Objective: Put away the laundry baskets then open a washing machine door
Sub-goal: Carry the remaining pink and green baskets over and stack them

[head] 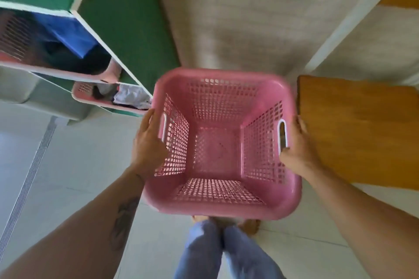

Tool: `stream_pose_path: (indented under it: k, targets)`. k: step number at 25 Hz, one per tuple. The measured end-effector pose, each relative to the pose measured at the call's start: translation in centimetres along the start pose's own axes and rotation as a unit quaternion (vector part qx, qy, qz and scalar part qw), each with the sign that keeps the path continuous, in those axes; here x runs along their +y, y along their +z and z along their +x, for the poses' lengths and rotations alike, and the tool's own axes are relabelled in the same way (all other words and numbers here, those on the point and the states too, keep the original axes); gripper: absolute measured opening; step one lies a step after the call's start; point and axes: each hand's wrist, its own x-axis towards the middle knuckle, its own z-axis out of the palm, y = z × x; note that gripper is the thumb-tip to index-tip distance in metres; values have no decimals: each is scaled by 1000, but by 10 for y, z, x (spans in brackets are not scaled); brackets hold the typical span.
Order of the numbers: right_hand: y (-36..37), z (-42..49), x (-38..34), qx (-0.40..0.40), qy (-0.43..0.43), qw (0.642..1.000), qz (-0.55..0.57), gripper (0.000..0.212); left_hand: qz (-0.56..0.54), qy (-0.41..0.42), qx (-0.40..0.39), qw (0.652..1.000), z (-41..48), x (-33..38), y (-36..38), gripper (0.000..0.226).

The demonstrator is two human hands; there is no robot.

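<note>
Both hands — left hand (148, 142), right hand (297, 147) — grip an empty pink basket (223, 207); shelf baskets (108, 97) hold clothes.

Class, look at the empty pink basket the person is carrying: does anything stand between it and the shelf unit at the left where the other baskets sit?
Nothing visible blocks the way. The empty pink basket, held by the left hand and right hand, has only bare floor between it and the shelf unit. The visible shelves, however, already hold baskets with laundry.
</note>
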Motion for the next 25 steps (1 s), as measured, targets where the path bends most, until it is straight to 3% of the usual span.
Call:
stream_pose_path:
  k: [4, 8, 11, 14, 20, 25]
  targets:
    - [53, 9, 21, -42, 10, 998, 36, 116, 36, -26, -37, 998, -5, -20, 41, 81]
    - [39, 7, 15, -79, 24, 995, 58, 110, 53, -48, -88, 994, 4, -6, 19, 68]
    - [0, -11, -2, -99, 15, 992, 73, 88, 42, -72, -104, 991, -6, 31, -19, 44]
    - [-52, -43, -19, -98, -2, 994, 46, 69, 3, -76, -82, 994, -31, 78, -58, 43]
    - [-177, -134, -16, -36, 21, 999, 32, 72, -24, 69, -105, 992, -76, 184, -140, 44]
    - [-247, -232, 15, 19, 77, 995, 64, 68, 50, 222, -179, 957, -115, 268, -151, 45]
